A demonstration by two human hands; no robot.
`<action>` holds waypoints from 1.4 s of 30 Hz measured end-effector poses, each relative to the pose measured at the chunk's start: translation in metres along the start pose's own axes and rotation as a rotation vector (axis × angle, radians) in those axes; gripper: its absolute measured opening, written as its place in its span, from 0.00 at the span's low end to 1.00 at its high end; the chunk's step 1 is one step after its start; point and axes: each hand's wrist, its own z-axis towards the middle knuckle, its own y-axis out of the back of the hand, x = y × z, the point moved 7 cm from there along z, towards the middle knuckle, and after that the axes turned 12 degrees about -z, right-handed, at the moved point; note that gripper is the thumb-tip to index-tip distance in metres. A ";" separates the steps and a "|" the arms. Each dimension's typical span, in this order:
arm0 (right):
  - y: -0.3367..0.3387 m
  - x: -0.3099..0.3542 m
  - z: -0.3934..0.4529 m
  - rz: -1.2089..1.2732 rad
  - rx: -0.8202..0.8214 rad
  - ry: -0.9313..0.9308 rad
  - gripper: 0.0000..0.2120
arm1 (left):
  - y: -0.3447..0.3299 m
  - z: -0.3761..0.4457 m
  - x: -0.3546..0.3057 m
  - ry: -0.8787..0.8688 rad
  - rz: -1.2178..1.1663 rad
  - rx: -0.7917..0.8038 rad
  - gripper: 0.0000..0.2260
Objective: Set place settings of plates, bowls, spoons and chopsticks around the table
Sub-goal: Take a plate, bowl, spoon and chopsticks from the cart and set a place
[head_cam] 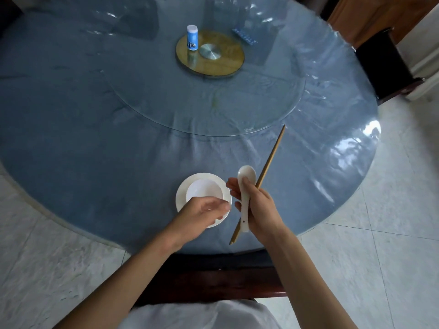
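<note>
White cloth at the bottom edge, then both hands over the counter point(95, 138). Right hand point(257, 210) grasps a spoon point(245, 186) and chopsticks point(270, 157) together; left hand point(202, 216) rests loosely curled on the plate point(181, 200) rim — gripping or not, I cannot tell. An empty bowl point(205, 189) sits on that plate. Next, likely — lay spoon and chopsticks just beside it.

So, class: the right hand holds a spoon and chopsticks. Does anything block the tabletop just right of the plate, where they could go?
Nothing visible does. The right hand holds the spoon and chopsticks above bare table beside the plate.
</note>
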 end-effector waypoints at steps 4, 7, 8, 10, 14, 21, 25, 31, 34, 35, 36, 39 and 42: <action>-0.021 0.000 -0.006 -0.078 0.025 0.017 0.20 | -0.017 -0.001 -0.003 -0.059 -0.122 0.021 0.07; -0.028 -0.006 -0.006 -0.112 0.048 -0.007 0.20 | -0.016 -0.004 0.004 -0.026 -0.238 0.008 0.07; -0.029 -0.008 -0.006 -0.118 0.068 -0.011 0.20 | -0.015 -0.005 0.008 0.000 -0.279 0.009 0.08; -0.029 -0.012 -0.007 -0.147 0.107 0.004 0.17 | -0.011 -0.007 0.015 0.037 -0.333 -0.013 0.12; -0.014 -0.018 -0.010 -0.173 0.058 0.100 0.10 | 0.004 -0.009 0.027 0.039 -0.373 -0.131 0.08; -0.007 -0.039 0.000 -0.208 0.030 0.050 0.07 | 0.005 -0.008 0.047 0.085 -0.388 -0.157 0.06; 0.004 -0.049 0.016 -0.183 0.029 0.033 0.06 | 0.018 -0.003 0.060 0.152 -0.441 -0.238 0.06; 0.038 -0.075 0.062 -0.511 -0.145 -0.066 0.06 | 0.055 0.005 0.087 0.203 -0.327 -0.403 0.05; 0.034 -0.087 0.077 -0.664 -0.156 -0.106 0.15 | 0.061 0.009 0.098 0.216 -0.282 -0.439 0.05; 0.032 -0.089 0.082 -0.702 -0.156 -0.108 0.16 | 0.062 0.011 0.101 0.216 -0.277 -0.455 0.05; 0.029 -0.090 0.086 -0.740 -0.157 -0.107 0.16 | 0.063 0.012 0.103 0.215 -0.278 -0.472 0.05; 0.024 -0.089 0.095 -0.862 -0.167 -0.098 0.16 | 0.065 0.018 0.109 0.232 -0.294 -0.515 0.07; 0.020 -0.086 0.095 -0.961 -0.199 -0.081 0.15 | 0.064 0.023 0.110 0.264 -0.285 -0.538 0.09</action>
